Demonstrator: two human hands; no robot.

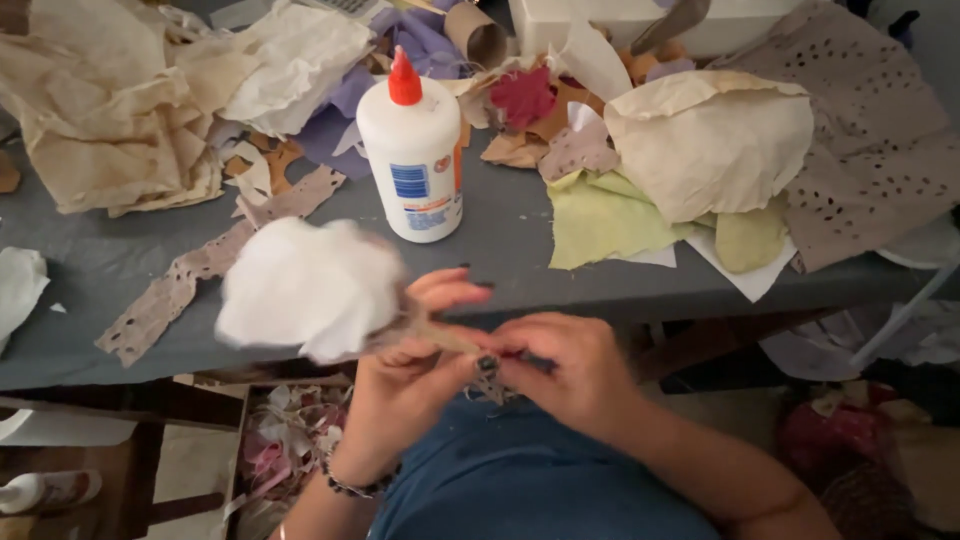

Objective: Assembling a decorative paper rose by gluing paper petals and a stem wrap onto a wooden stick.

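far left at 9 o'clock a white crumpled sheet (18,285) lies half off the frame on the grey bench (90,270), and up at 10 o'clock sits a heap of tan crumpled paper (110,110), pushed back prob. to leave room at the near edge. a long strip of punched brown paper (190,275) runs diag. from 8 toward 11 o'clock, flat on the bench. next, just left of centre, the white paper flower (305,285) is held up over the bench edge, blurred, so it's moving; it sits on a thin tan stem (440,335) that slants down toward 5 o'clock. left hand (415,365) is curled around the stem from below w/ fingers closed on it, wrist wearing a beaded bracelet (355,487); that grip steadies the flower. right hand (570,375), at 6 o'clock, pinches the stem's lower end, fingertips shut on it, dark nails showing; looks like it's twisting or wrapping, can't tell which. behind, at 12 o'clock, a white glue bottle (412,160) w/ red cap stands upright w/in easy reach. to the right, 1–2 o'clock, yellow-green sheets (600,215), a cream crumpled sheet (710,145) and punched brownish paper (880,130) pile up, overhanging the bench edge.
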